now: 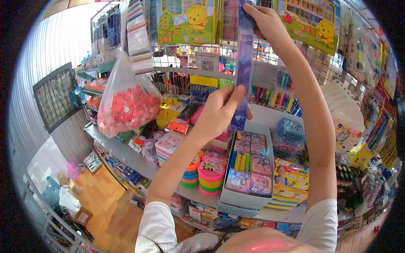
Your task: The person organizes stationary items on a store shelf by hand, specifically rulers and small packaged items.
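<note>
A long, narrow purple-blue strip (244, 55) with a glossy, plastic-like surface hangs upright in front of the wire rack. I cannot make out exactly what kind of item it is. My right hand (266, 26) is closed on its top end, fingers at the upper edge. Lower down, my left hand (222, 109) grips the strip near its bottom, thumb across the front and fingertips showing behind. Just below its lower end stands a grey box (242, 201) of small picture-covered packs, with several colored sticks lying among them.
A clear bag of red items (130, 105) hangs at left. Chick-printed packs (187, 21) hang on the rack. Round pink-lidded tubs (211, 168) and a yellow box (291, 179) stand on the grey shelf (143, 162). Wooden flooring (105, 198) shows at lower left.
</note>
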Tool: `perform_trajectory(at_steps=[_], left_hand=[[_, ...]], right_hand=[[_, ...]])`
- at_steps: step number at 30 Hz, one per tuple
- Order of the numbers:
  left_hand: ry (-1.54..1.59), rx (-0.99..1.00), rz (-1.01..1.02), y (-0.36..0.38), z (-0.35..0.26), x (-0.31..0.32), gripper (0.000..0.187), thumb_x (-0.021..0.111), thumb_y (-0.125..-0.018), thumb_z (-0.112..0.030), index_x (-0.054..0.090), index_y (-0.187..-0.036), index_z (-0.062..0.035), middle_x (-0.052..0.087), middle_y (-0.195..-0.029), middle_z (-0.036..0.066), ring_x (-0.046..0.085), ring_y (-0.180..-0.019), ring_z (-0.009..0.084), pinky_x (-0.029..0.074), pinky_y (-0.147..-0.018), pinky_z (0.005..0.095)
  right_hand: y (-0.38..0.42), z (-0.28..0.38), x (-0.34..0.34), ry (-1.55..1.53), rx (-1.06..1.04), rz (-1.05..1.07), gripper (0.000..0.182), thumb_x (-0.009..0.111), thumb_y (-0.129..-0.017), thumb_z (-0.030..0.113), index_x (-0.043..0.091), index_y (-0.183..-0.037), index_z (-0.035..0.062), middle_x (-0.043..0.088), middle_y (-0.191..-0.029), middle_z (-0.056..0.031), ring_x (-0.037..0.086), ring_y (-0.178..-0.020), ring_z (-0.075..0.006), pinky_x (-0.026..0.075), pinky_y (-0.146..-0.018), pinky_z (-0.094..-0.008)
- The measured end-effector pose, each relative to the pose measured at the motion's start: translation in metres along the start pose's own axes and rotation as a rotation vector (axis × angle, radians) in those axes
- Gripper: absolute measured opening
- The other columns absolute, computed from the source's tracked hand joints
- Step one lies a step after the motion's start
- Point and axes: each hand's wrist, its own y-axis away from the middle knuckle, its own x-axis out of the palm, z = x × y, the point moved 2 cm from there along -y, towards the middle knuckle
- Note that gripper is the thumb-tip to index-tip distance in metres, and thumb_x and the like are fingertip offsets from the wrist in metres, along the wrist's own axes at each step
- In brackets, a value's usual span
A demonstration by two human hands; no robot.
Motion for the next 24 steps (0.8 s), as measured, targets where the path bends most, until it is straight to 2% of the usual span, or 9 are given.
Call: perform_trajectory(at_steps=[8, 11, 14, 17, 19, 21, 23, 24], left_hand=[[0.039, -0.022, -0.009, 0.004, -0.016, -0.001, 0.040, 0.044, -0.092, -0.037, 0.053, -0.079, -0.0007, 0.058, -0.063, 0.006, 0.057, -0.058, 0.0101, 0.044, -0.055, 0.0235], [0.020, 0.034, -0.021, 0.008, -0.021, 0.001, 0.039, 0.045, -0.092, -0.036, 0.052, -0.077, -0.0007, 0.053, -0.061, 0.003, 0.054, -0.058, 0.0088, 0.042, -0.054, 0.0234], [0.039, 0.026, -0.039, 0.010, -0.019, 0.001, 0.040, 0.046, -0.092, -0.037, 0.050, -0.074, -0.0005, 0.049, -0.060, 0.001, 0.047, -0.055, 0.0069, 0.038, -0.051, 0.0241], [-0.068, 0.067, -0.057, 0.011, -0.023, -0.001, 0.042, 0.046, -0.092, -0.036, 0.050, -0.072, 0.0006, 0.049, -0.060, 0.000, 0.039, -0.054, 0.0068, 0.032, -0.048, 0.0256], [-0.150, 0.020, -0.065, 0.008, -0.021, -0.005, 0.043, 0.049, -0.089, -0.039, 0.056, -0.082, 0.0028, 0.052, -0.066, 0.000, 0.043, -0.057, 0.0067, 0.035, -0.052, 0.0239], [-0.228, -0.004, -0.073, 0.004, -0.015, -0.006, 0.045, 0.050, -0.088, -0.040, 0.059, -0.086, 0.0041, 0.053, -0.068, 0.000, 0.044, -0.058, 0.0071, 0.036, -0.053, 0.0239], [-0.301, -0.002, -0.082, -0.002, -0.002, -0.008, 0.045, 0.050, -0.088, -0.040, 0.058, -0.085, 0.0043, 0.051, -0.066, 0.000, 0.041, -0.057, 0.0079, 0.034, -0.052, 0.0255], [-0.342, -0.004, -0.089, -0.005, 0.007, -0.009, 0.045, 0.050, -0.088, -0.040, 0.058, -0.085, 0.0042, 0.051, -0.064, 0.001, 0.042, -0.057, 0.0086, 0.035, -0.052, 0.0263]], right_hand=[[-0.010, -0.002, 0.000, -0.079, -0.068, -0.071, 0.041, 0.049, -0.087, 0.032, 0.061, -0.074, -0.0047, 0.051, -0.056, -0.0016, 0.044, -0.049, -0.0108, 0.034, -0.049, -0.0281], [-0.020, -0.012, -0.007, 0.006, -0.004, -0.025, 0.041, 0.049, -0.086, 0.033, 0.063, -0.081, -0.0056, 0.055, -0.060, -0.0051, 0.050, -0.053, -0.0118, 0.037, -0.051, -0.0269], [-0.026, -0.029, -0.005, -0.032, -0.067, -0.045, 0.034, 0.053, -0.085, 0.035, 0.060, -0.084, 0.0022, 0.049, -0.059, 0.0034, 0.041, -0.049, -0.0049, 0.031, -0.045, -0.0216], [-0.026, -0.034, -0.004, -0.099, -0.028, -0.093, 0.034, 0.054, -0.083, 0.035, 0.061, -0.078, 0.0020, 0.052, -0.060, 0.0016, 0.046, -0.050, -0.0072, 0.036, -0.047, -0.0222], [-0.033, -0.044, -0.005, 0.059, -0.137, -0.061, 0.034, 0.054, -0.083, 0.035, 0.061, -0.075, 0.0025, 0.052, -0.060, 0.0016, 0.045, -0.050, -0.0060, 0.037, -0.048, -0.0212], [-0.039, -0.052, -0.003, 0.196, -0.168, -0.050, 0.040, 0.050, -0.083, 0.039, 0.061, -0.078, 0.0009, 0.055, -0.065, -0.0066, 0.050, -0.060, -0.0166, 0.040, -0.056, -0.0284], [-0.042, -0.059, -0.002, 0.313, -0.122, -0.060, 0.055, 0.041, -0.084, 0.047, 0.063, -0.087, -0.0027, 0.062, -0.076, -0.0229, 0.060, -0.080, -0.0392, 0.046, -0.073, -0.0438], [-0.041, -0.058, -0.002, 0.431, -0.131, -0.097, 0.055, 0.041, -0.084, 0.048, 0.063, -0.083, -0.0020, 0.062, -0.074, -0.0201, 0.060, -0.076, -0.0360, 0.047, -0.071, -0.0420]])
